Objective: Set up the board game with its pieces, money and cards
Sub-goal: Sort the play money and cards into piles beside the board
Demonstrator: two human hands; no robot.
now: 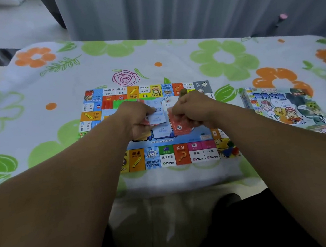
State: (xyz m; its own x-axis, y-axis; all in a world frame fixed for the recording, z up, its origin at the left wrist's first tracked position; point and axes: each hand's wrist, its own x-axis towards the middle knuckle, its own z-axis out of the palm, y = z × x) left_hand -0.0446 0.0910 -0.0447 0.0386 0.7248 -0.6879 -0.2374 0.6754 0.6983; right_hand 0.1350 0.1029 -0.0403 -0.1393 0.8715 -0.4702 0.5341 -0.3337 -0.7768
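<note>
Where the game board (168, 157) lies flat on the flowered desk (43, 131), small coloured pieces (230, 151) sit on its near right corner. Above its middle, the left hand (136, 115) pinches blue cards (157, 117) in curled fingers, and the right hand (193, 109) grips red cards (179, 127). Farther back lie a red stack (107, 105) and a green stack (125, 103). The game box (280, 107) rests to the right.
</note>
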